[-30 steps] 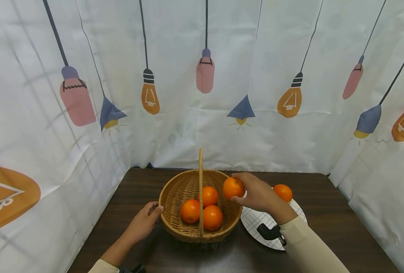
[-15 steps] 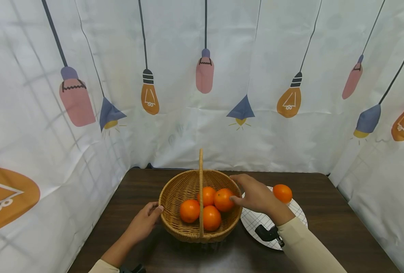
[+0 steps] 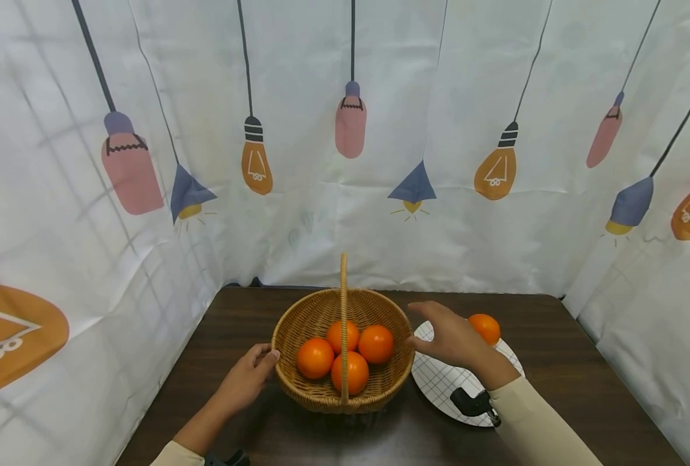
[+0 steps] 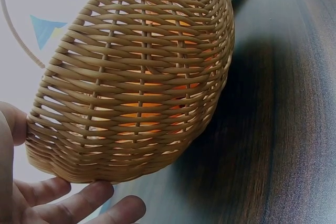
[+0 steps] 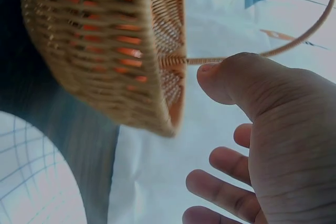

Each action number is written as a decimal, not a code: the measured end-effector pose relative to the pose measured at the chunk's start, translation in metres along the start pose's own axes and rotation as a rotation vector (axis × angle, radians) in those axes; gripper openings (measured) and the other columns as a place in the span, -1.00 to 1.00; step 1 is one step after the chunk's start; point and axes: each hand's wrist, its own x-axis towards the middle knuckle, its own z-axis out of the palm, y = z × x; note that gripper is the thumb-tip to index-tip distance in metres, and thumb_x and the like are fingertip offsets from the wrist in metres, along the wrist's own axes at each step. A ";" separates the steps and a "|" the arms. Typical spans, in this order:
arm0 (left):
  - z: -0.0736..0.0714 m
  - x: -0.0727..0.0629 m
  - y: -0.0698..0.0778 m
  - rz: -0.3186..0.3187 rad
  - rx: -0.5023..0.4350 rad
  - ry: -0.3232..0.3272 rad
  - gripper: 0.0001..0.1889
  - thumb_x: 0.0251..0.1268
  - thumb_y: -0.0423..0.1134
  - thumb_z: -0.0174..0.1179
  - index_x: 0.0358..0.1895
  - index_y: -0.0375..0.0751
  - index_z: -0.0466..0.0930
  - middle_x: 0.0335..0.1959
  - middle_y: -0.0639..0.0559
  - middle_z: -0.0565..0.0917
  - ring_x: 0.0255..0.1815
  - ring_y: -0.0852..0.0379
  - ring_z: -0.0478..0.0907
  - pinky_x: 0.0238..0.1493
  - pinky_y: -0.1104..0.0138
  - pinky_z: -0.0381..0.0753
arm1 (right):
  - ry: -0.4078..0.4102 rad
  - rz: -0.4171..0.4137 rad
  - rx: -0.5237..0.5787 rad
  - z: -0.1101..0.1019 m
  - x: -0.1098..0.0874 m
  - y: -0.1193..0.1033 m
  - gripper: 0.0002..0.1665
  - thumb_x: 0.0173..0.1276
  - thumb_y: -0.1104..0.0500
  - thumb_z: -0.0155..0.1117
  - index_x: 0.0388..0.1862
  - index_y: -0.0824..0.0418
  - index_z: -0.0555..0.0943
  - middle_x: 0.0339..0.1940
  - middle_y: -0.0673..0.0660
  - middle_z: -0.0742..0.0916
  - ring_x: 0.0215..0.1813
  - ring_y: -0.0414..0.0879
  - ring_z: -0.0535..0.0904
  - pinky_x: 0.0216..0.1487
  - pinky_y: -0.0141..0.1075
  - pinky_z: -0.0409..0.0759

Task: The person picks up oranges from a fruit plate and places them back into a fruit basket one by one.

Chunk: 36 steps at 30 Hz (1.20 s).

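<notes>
A wicker basket (image 3: pixel 307 395) with a tall arched handle (image 3: pixel 344 310) holds several oranges (image 3: pixel 376 343), clustered on its bottom. My left hand (image 3: pixel 248 377) grips the basket's left rim, thumb at the rim and fingers along the woven outer wall (image 4: pixel 131 77). Just off the right rim is my right hand (image 3: pixel 458 340), with nothing between its spread thumb and fingers; the right wrist view shows the loosely bent fingers (image 5: pixel 223 190) beside the basket. Behind this hand, one more orange (image 3: pixel 485 329) sits on a white plate (image 3: pixel 438 383) with a dark grid pattern.
The plate stands right of the basket, partly covered by my right hand and forearm. Both rest on a dark wooden table (image 3: pixel 572 382). A white curtain (image 3: pixel 310 246) printed with hanging lamps closes off the back and sides.
My right hand lowers an orange into the basket, lets it go and draws back right past the rim. The oranges inside shift left. My left hand stays on the rim.
</notes>
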 end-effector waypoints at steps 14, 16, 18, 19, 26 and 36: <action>-0.002 0.002 0.001 -0.009 0.005 -0.008 -0.38 0.64 0.06 0.01 0.42 -0.43 0.33 0.21 -0.37 0.58 0.03 -0.18 0.66 -0.02 -0.03 0.69 | -0.011 0.094 0.022 -0.003 -0.019 0.023 -0.15 0.29 -0.08 0.53 0.48 0.15 0.45 0.37 0.18 0.56 0.22 0.14 0.60 0.01 0.03 0.68; -0.002 0.001 0.001 -0.008 0.008 -0.009 -0.39 0.64 0.05 0.01 0.41 -0.42 0.34 0.19 -0.34 0.60 0.02 -0.16 0.66 -0.02 -0.03 0.69 | -0.009 0.107 0.018 -0.003 -0.021 0.026 -0.15 0.29 -0.08 0.53 0.48 0.15 0.44 0.36 0.19 0.56 0.21 0.14 0.61 -0.02 0.04 0.68; -0.002 0.001 0.000 -0.009 0.008 -0.008 -0.40 0.63 0.05 0.01 0.41 -0.42 0.34 0.18 -0.33 0.60 0.02 -0.16 0.66 -0.02 -0.02 0.69 | -0.012 0.119 0.021 -0.002 -0.024 0.029 -0.14 0.29 -0.08 0.53 0.49 0.14 0.43 0.37 0.20 0.56 0.22 0.15 0.61 -0.02 0.04 0.68; -0.002 0.001 0.000 -0.008 0.010 -0.007 -0.40 0.63 0.05 0.01 0.41 -0.42 0.34 0.18 -0.32 0.61 0.01 -0.15 0.66 -0.02 -0.02 0.69 | -0.013 0.119 0.023 -0.002 -0.025 0.031 -0.14 0.30 -0.07 0.53 0.49 0.16 0.43 0.37 0.22 0.56 0.22 0.16 0.61 -0.02 0.04 0.68; -0.001 0.001 0.000 -0.011 0.007 -0.012 -0.39 0.64 0.05 0.01 0.41 -0.43 0.33 0.18 -0.34 0.59 0.01 -0.16 0.66 -0.04 -0.03 0.70 | 0.000 0.128 0.000 -0.003 -0.033 0.044 -0.14 0.30 -0.06 0.52 0.49 0.19 0.42 0.35 0.24 0.56 0.21 0.17 0.61 -0.01 0.07 0.68; 0.000 0.000 -0.001 -0.017 0.008 -0.005 -0.38 0.63 0.05 0.03 0.42 -0.43 0.33 0.18 -0.34 0.60 0.02 -0.18 0.66 -0.04 -0.02 0.70 | 0.005 0.159 -0.019 -0.003 -0.042 0.058 -0.13 0.30 -0.10 0.51 0.47 0.23 0.41 0.35 0.29 0.56 -0.06 0.11 0.70 -0.24 -0.02 0.69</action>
